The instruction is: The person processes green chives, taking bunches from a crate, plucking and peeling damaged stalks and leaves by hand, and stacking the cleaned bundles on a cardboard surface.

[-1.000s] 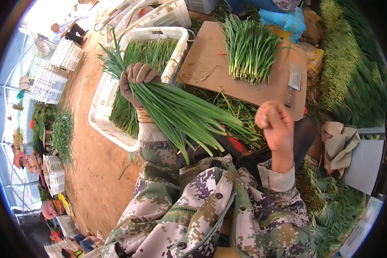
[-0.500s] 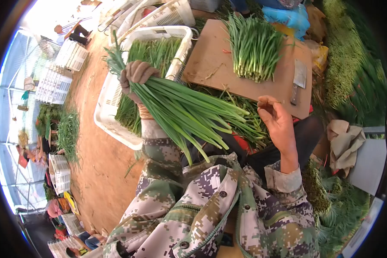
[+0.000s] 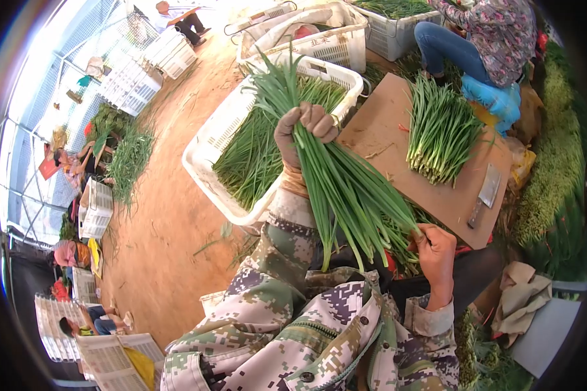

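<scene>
A bundle of long green stalks point(image 3: 352, 189) hangs from my left hand point(image 3: 300, 135), which wears a brownish glove and is closed round its upper part. My bare right hand point(image 3: 434, 251) pinches at the lower right ends of the bundle, thumb and finger together at a stalk tip. Beyond it, a pile of cut green stalks point(image 3: 440, 130) lies on a brown board point(image 3: 381, 127). A cleaver point(image 3: 486, 192) rests near the board's right edge. Behind my left hand is a white crate point(image 3: 205, 153) holding more greens.
A person point(image 3: 489, 42) in a floral top sits at the upper right by a blue bag point(image 3: 496, 101). More white crates point(image 3: 332, 45) stand behind. Heaped greens point(image 3: 551, 169) line the right side. Other people and stacked crates point(image 3: 130, 85) are at the left.
The view has turned, showing the seated person at the upper right. My right hand, earlier apart from the bundle, has come to its lower tips and closed there. My left hand keeps its hold.
</scene>
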